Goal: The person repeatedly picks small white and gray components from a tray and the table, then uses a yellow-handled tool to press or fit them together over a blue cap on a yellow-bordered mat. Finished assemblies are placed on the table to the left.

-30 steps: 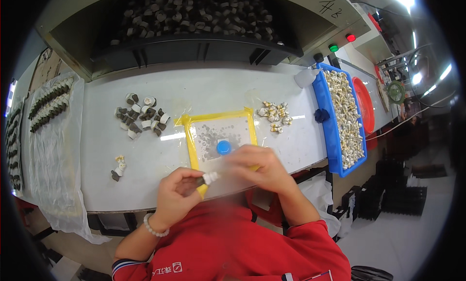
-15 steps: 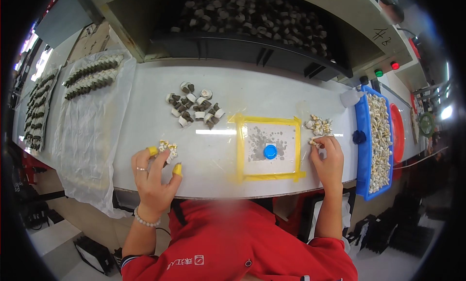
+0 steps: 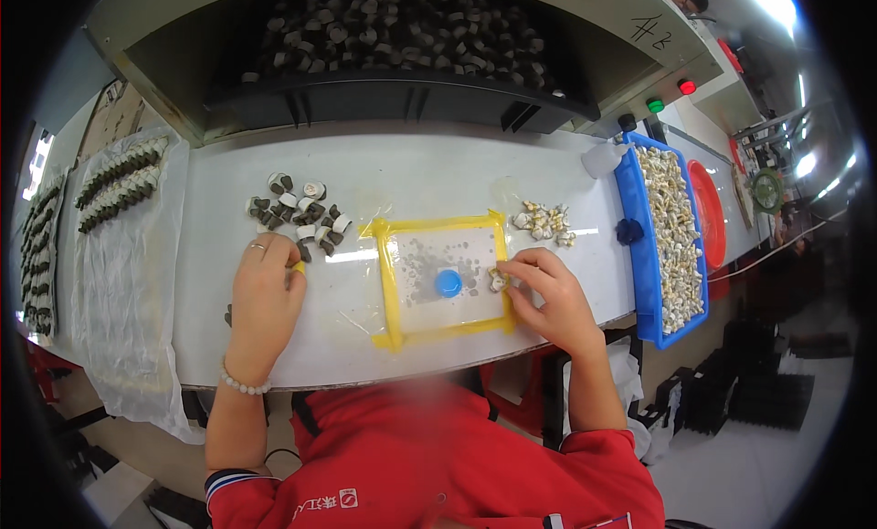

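My right hand (image 3: 553, 301) pinches a small white-and-gold piece (image 3: 497, 280) over the right edge of a yellow-taped square (image 3: 388, 282). Inside that square, a small round blue cup (image 3: 448, 283) stands among grey wet-looking spots. To the left, my left hand (image 3: 263, 296) lies low over the table, its fingers curled in toward the thumb and a yellow finger cover showing at a tip. What it holds, if anything, is hidden. Just beyond its fingers is a pile of white-and-dark-brown pieces (image 3: 306, 209). A dark bit (image 3: 228, 315) peeks out beside that hand.
A loose heap of white-and-gold pieces (image 3: 544, 221) lies beyond my right hand. Further right stand a blue tray (image 3: 647, 282) full of them, a white squeeze bottle (image 3: 601, 160) and a red basin (image 3: 708, 218). A dark bin (image 3: 365, 100) spans the back; plastic sheeting (image 3: 128, 301) covers the left.
The view has swung right. My right hand has carried the small piece left to the taped square. My left hand has moved forward toward the brown-and-white pile, its fingers drawing together.
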`<act>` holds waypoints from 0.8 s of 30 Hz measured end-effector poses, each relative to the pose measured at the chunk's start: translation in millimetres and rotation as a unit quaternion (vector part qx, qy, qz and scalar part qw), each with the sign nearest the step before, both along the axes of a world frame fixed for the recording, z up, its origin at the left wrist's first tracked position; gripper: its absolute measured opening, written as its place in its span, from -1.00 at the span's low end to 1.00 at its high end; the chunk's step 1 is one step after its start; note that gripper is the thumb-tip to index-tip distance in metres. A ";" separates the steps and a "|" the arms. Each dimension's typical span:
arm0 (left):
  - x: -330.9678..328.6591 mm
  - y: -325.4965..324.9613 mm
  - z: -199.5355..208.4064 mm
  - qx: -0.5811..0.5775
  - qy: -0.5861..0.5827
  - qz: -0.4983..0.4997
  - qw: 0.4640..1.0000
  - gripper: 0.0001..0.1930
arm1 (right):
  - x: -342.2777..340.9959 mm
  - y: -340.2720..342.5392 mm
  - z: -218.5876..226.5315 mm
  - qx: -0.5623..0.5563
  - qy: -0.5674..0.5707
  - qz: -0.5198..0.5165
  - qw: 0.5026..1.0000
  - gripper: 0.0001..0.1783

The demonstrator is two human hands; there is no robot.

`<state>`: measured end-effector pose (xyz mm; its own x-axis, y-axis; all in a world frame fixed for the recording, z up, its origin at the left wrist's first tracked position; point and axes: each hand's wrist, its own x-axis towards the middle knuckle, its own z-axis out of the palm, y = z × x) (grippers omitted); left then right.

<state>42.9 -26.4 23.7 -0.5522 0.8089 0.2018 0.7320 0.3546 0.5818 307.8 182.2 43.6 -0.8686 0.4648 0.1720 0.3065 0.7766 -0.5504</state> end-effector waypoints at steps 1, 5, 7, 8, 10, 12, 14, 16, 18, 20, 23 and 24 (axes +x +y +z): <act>1.2 -2.1 0.8 0.009 -0.019 -0.014 1.000 -0.79 | -0.3 1.4 -1.2 0.002 0.006 0.022 1.000 -0.72; 24.0 -6.0 20.5 0.059 -0.134 -0.031 0.989 -0.68 | -4.0 7.7 -9.5 0.044 0.017 0.105 0.993 -0.68; 35.5 -10.6 26.1 0.085 -0.185 -0.058 0.977 -0.63 | -6.3 8.9 -10.8 0.051 0.017 0.110 0.992 -0.68; 39.9 -16.6 20.6 0.095 -0.200 -0.082 0.972 -0.59 | -6.6 9.3 -11.0 0.055 0.018 0.112 0.992 -0.69; 52.0 -23.1 4.1 0.128 -0.269 -0.105 0.949 -0.62 | -7.2 8.5 -8.8 0.077 0.005 0.101 0.992 -0.69; 62.2 -26.3 2.8 0.101 -0.295 -0.124 0.942 -0.64 | -9.0 6.8 -4.1 0.100 -0.008 0.094 0.990 -0.68; 58.4 -25.6 -11.9 0.084 -0.112 -0.185 0.973 -0.60 | -12.6 4.1 1.5 0.125 -0.022 0.091 0.988 -0.68; 57.1 -26.0 -15.9 0.070 -0.017 -0.210 0.975 -0.58 | -14.5 2.1 -0.5 0.131 -0.021 0.096 0.986 -0.70; 57.0 -29.0 -12.3 0.062 -0.011 -0.199 0.978 -0.56 | -16.4 0.8 -3.7 0.132 -0.013 0.096 0.987 -0.73; 54.4 -33.6 -9.5 0.054 -0.037 -0.195 0.979 -0.54 | -18.5 0.9 -7.4 0.128 0.003 0.088 0.988 -0.77; 55.6 -42.0 -0.8 0.075 -0.078 -0.122 0.987 -0.51 | -21.8 -1.8 -8.0 0.093 0.028 0.049 0.994 -0.78; 57.8 -44.6 0.7 0.088 -0.092 -0.087 0.988 -0.50 | -21.6 -2.0 -9.5 0.089 0.033 0.045 0.994 -0.78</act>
<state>100.6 -71.0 24.4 -0.4478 0.8562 0.2576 0.6492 0.1133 0.7521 286.1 180.1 34.1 -0.8898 0.3417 0.3025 0.1986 0.8867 -0.4175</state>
